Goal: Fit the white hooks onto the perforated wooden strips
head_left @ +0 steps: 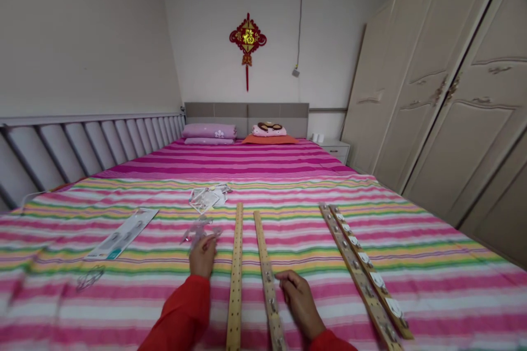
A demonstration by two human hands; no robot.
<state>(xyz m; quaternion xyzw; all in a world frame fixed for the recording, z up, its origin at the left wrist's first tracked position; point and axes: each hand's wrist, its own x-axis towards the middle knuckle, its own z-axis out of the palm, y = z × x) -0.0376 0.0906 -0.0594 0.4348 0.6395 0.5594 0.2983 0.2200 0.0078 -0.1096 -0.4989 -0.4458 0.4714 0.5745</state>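
My left hand (203,255) is closed, fingertips pinched together at the near edge of a small heap of clear plastic pieces (199,226); what lies between the fingers is too small to make out. My right hand (300,300) is beside a narrow wooden strip (262,247) with metal clips on its near half. Its index finger reaches out to the strip's right edge, the other fingers are loosely bent, and nothing shows in it. Between my hands lies a second wooden strip (236,274), bare and dotted with small holes.
Two more strips lie at right: one with metal clips (356,264), one also carrying white pieces (376,279). Left are a flat package (122,235) and a tangle of thin wire (90,278). White cards (209,197) lie farther back on the striped bedspread (164,301). A rail (82,145) borders the bed.
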